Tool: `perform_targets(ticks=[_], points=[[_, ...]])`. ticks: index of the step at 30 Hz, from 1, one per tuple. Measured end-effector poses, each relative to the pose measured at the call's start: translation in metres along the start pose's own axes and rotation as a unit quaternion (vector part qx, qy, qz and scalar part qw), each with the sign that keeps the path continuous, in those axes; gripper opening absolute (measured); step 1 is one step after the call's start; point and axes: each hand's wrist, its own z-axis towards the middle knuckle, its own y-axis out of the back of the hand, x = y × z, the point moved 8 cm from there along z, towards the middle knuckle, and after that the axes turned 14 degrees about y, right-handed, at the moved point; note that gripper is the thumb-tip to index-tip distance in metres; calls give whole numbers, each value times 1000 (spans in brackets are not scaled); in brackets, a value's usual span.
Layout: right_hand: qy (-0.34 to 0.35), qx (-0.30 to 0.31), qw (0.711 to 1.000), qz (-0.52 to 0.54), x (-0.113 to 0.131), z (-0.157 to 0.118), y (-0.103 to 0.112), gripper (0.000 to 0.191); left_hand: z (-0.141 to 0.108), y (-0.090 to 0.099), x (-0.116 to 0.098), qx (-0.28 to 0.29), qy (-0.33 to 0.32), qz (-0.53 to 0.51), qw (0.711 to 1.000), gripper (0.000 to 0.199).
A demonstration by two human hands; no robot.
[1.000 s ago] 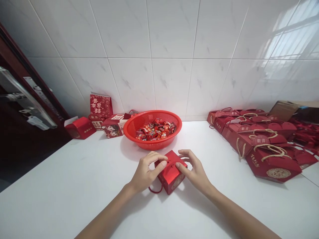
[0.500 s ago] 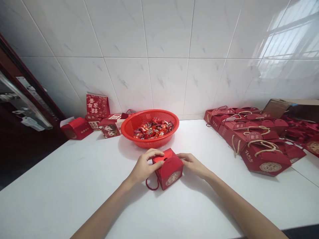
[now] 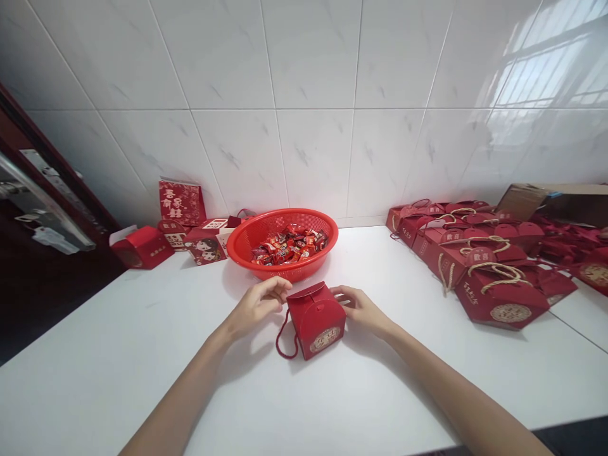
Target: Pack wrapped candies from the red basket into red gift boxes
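Note:
A small red gift box (image 3: 319, 326) with a gold round emblem stands on the white table in front of me. Its rounded flaps are folded together over the top, with a slit in the front one. From its left side a dark red cord handle (image 3: 278, 345) loops down to the table. My right hand (image 3: 361, 308) grips the box's right rear edge, its fingertips partly hidden behind it. Just left of the box, my left hand (image 3: 256, 307) is loosely curled with nothing in it, apart from the box.
A red plastic basket (image 3: 237, 253) of wrapped candies stands behind the box. Several red boxes (image 3: 204, 247) sit at the back left. Rows of red gift boxes with rope handles (image 3: 503, 301) fill the right side, near a cardboard box (image 3: 520, 199). A tiled wall (image 3: 313, 152) closes the back.
The box's top flaps have come together, covering the bright inner flap and hole seen before. My left hand has let go and drawn left. My right hand stays at the box's right side.

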Motion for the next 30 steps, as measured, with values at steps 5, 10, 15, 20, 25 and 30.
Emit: perform_targets(ticks=[5, 10, 15, 20, 25, 30], points=[[2, -38, 999, -15, -6, 3, 7, 11, -4, -26, 12, 119, 40, 63, 990, 53], [-26, -104, 992, 71, 4, 2, 23, 16, 0, -21, 18, 103, 84, -3, 991, 53], [17, -138, 975, 174, 44, 1, 38, 32, -5, 5, -1, 120, 42, -215, 968, 43], [123, -128, 977, 122, 93, 1, 44, 33, -19, 16, -39, 163, -64, -285, 942, 41], [157, -102, 982, -1, 130, 2, 30, 34, -30, -7, -86, 174, -105, -162, 966, 53], [219, -124, 961, -119, 150, -2, 18, 35, -41, -50, -123, 188, -126, -60, 972, 68]])
